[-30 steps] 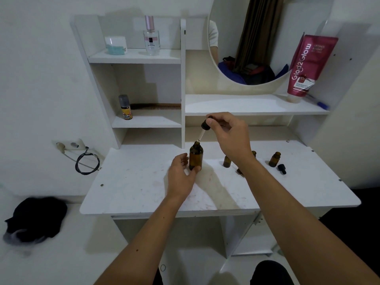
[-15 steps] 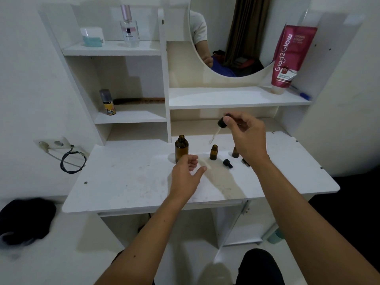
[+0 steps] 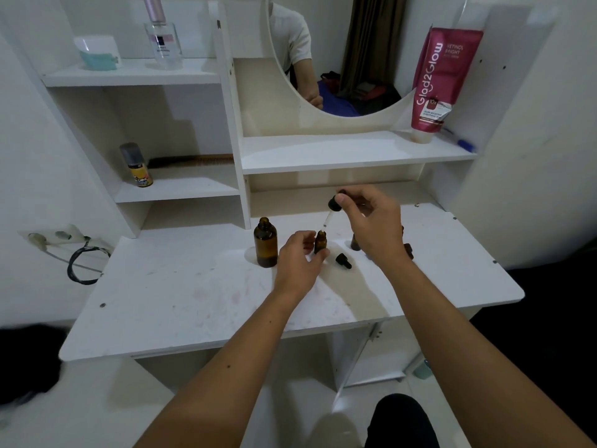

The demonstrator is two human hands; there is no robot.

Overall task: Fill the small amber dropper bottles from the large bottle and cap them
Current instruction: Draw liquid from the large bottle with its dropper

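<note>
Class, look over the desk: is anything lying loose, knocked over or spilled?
One thing: a black dropper cap lies on its side on the desk, off any bottle, just right of the small bottle being filled. The large bottle stands open and upright. No fresh spill shows, only faint pinkish stains on the desk.

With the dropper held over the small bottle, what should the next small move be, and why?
Probably squeeze the bulb to empty the dropper. The right hand pinches it with the glass tip just at the open mouth of the small amber bottle, which the left hand steadies upright on the table.
</note>
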